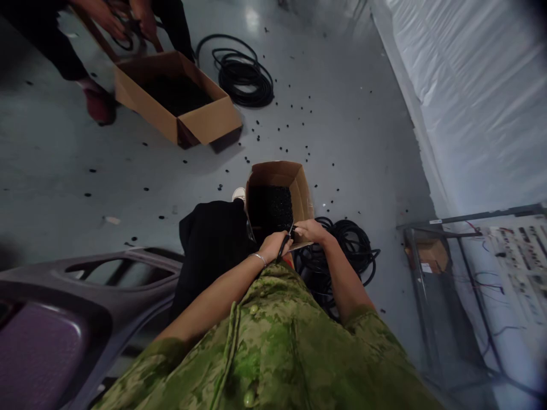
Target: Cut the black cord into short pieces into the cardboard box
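My left hand (pixel 272 247) is closed round the dark handles of a pair of scissors (pixel 291 230), whose metal blades point away from me. Close beside it, my right hand (pixel 313 230) pinches the end of a black hose right at the blades; only a little of that end shows. Both hands are over the near edge of a cardboard box (pixel 304 188). Inside the box lies a heap of small black pieces (pixel 271 206). A loose coil of black hose (pixel 350 245) rests on the floor by my right forearm.
Another person's hands (pixel 145 20) work above a larger cardboard box (pixel 147 105) holding dark material. A second hose coil (pixel 245 80) lies near it. Small black bits dot the floor (pixel 350 131). A plastic chair (pixel 141 253) stands left, a metal rack (pixel 459 225) right.
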Tool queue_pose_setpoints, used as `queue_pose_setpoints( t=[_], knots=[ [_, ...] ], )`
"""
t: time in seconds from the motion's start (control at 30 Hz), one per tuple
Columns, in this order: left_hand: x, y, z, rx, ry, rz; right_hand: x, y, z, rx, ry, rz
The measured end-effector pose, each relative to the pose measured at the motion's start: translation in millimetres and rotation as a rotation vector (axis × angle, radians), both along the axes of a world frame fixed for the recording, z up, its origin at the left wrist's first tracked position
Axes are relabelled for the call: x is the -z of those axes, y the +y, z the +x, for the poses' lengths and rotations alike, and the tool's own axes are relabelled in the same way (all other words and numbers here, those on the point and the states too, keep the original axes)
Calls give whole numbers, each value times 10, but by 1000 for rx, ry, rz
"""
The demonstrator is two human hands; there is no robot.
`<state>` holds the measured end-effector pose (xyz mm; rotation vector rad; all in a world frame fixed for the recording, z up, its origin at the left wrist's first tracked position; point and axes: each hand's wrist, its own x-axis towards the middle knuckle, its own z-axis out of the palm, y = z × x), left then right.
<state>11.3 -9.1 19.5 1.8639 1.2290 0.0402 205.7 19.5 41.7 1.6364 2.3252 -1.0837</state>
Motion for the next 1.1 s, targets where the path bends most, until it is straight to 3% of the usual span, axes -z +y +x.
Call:
queue_pose_setpoints(
  t=[0.3,0.47,0.6,0.83,1.1],
  knots=[
    [-103,41,-3,-50,50,9,-123,10,-246,35,-325,53],
    [-68,57,-9,-75,31,-2,-135,-35,-360,67,-438,52],
    [-10,67,-5,-79,16,-31,-147,-52,-380,67,-478,59],
    [61,68,-18,-102,-28,-97,-168,-19,-401,-66,-467,41],
    [128,89,-29,-85,-31,-38,-124,-21,-475,-26,-506,96]
  ],
)
